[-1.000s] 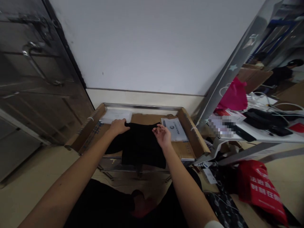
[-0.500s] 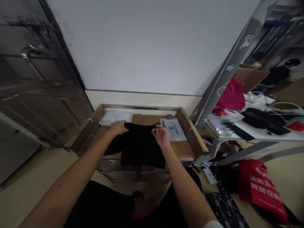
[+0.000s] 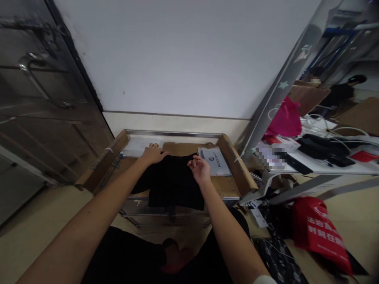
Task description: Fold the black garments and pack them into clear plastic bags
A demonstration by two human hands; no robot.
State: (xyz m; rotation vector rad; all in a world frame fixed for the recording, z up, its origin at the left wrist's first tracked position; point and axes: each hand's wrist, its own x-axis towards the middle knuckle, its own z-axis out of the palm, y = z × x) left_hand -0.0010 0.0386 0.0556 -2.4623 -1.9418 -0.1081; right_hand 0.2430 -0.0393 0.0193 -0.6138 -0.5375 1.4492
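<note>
A piece of black clothing [image 3: 176, 183], which looks like a pair of shorts, lies across the front of a cardboard-lined cart top, its lower edge hanging over the front. My left hand [image 3: 154, 154] is on its upper left edge, the fingers stretched out towards the right over the cloth. At the upper right corner is my right hand [image 3: 200, 169], turned partly palm up, with curled fingers pinching the cloth's edge. My left hand and forearm hide part of the garment's left side.
The metal cart has cardboard side walls [image 3: 237, 163] and holds a printed white sheet [image 3: 215, 161] and a clear-white packet [image 3: 139, 145]. A cluttered desk [image 3: 328, 167] stands right, with a red bag [image 3: 321, 232] below. A metal door [image 3: 38, 98] is left; two people sit far right.
My left hand has let go of the garment's left corner and moved right along its upper edge, fingers stretching out. My right hand stays at its corner. The view has shifted slightly.
</note>
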